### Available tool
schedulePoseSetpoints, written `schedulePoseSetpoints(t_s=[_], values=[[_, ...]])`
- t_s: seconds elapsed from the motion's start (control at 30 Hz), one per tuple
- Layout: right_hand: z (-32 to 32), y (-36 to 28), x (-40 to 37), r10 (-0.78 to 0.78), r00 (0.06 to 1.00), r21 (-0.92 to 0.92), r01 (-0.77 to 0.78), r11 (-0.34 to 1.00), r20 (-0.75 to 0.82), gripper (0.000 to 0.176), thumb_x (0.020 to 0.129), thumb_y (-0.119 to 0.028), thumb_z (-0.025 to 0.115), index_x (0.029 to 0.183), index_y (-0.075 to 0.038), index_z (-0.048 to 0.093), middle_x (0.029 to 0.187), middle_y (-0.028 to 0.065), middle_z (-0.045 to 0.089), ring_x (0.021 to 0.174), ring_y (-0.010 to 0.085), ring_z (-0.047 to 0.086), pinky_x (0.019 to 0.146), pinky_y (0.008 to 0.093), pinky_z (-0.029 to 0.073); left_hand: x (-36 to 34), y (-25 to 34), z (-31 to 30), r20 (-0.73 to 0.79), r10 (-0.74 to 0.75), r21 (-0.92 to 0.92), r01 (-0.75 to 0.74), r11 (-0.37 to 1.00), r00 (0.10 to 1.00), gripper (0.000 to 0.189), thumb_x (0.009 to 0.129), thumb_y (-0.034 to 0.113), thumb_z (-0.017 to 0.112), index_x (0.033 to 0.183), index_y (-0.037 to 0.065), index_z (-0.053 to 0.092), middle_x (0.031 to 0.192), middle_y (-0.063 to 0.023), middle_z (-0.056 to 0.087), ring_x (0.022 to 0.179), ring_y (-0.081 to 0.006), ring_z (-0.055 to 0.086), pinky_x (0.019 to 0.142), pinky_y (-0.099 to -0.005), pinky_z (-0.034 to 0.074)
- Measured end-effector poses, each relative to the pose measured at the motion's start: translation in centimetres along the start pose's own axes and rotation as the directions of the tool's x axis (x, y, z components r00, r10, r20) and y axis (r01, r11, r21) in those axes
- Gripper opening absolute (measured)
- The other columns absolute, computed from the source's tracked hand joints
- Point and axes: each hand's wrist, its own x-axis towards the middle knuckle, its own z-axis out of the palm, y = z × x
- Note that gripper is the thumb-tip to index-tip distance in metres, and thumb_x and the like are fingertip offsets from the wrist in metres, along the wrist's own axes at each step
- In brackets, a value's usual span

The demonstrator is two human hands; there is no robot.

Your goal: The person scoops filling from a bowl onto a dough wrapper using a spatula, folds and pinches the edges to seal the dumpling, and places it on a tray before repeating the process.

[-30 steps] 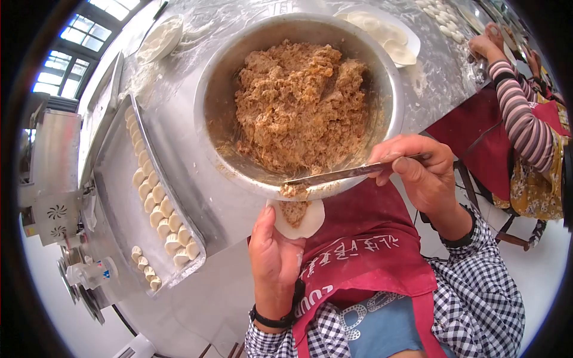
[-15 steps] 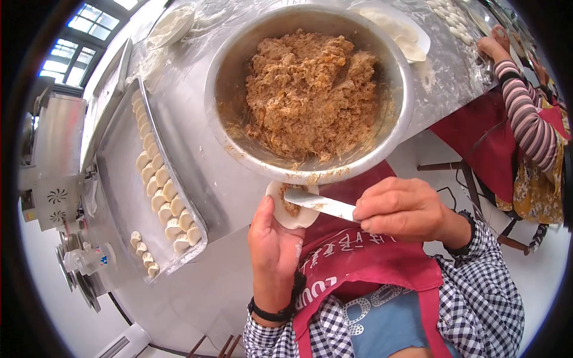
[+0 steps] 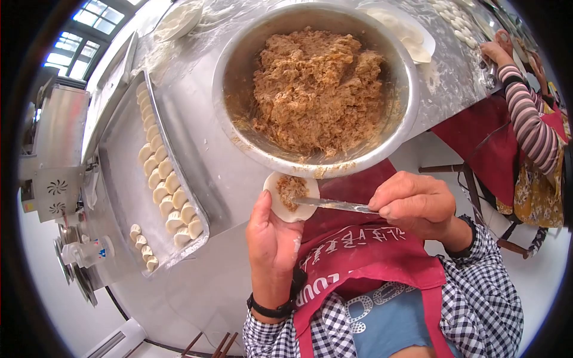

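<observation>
One round white dough wrapper (image 3: pixel 276 199), held in the fingers of the left hand (image 3: pixel 271 240), now bears brown filling (image 3: pixel 291 188) pressed centrally, seemingly nearly placed; thin metal spatula (image 3: pixel 338 205), pinched by fingers of the right hand (image 3: pixel 416 206), has left the silvery metal bowl's rim (image 3: pixel 298 169).

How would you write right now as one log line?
left hand: holds dough wrapper | right hand: holds spreader, tip at filling on wrapper | metal bowl: filling heap | tray: folded dumplings

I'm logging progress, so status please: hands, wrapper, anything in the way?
Left hand holding wrapper, unfolded. Right hand gripping spatula, tip at filling. Nothing visibly in the way.
</observation>
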Motion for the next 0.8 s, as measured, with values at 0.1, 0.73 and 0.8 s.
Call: schedulePoseSetpoints(t_s=[0.1, 0.73, 0.8], values=[[0.1, 0.0, -0.2, 0.118, 0.993, 0.146, -0.114, 0.983, -0.021, 0.013, 0.074, 0.002, 0.065, 0.087, 0.002, 0.061, 0.087, 0.0173, 0.064, 0.076, 0.0257, 0.063, 0.065, 0.0307, 0.052, -0.2, -0.1, 0.2, -0.017, 0.008, 0.022, -0.007, 1.0, 1.0, 0.04, 0.096, 0.021, 0.031, 0.128, -0.003, 0.035, 0.13, -0.0182, 0.043, 0.121, -0.0318, 0.042, 0.101, -0.0489, 0.034], [-4.4, 1.5, 3.9, 0.122, 0.991, -0.12, -0.116, 0.986, 0.046, 0.012, 0.073, 0.003, 0.065, 0.085, 0.002, 0.062, 0.083, 0.014, 0.065, 0.077, 0.0223, 0.064, 0.065, 0.0292, 0.05, -0.1, -0.6, 0.7, -0.145, 0.021, 0.119, -0.004, 0.993, 0.989, 0.038, 0.095, 0.021, 0.035, 0.125, -0.002, 0.039, 0.127, -0.015, 0.047, 0.118, -0.0289, 0.045, 0.099, -0.0456, 0.036], [-4.2, 1.2, 3.5, 0.142, 0.989, -0.096, -0.138, 0.986, 0.041, 0.013, 0.074, 0.003, 0.065, 0.086, 0.002, 0.062, 0.084, 0.0129, 0.065, 0.08, 0.0225, 0.064, 0.067, 0.0294, 0.05, -0.1, -0.7, 0.8, -0.143, 0.026, 0.129, -0.008, 0.992, 0.989, 0.037, 0.095, 0.022, 0.036, 0.123, -0.001, 0.041, 0.125, -0.0135, 0.048, 0.116, -0.0279, 0.047, 0.098, -0.0451, 0.038]])
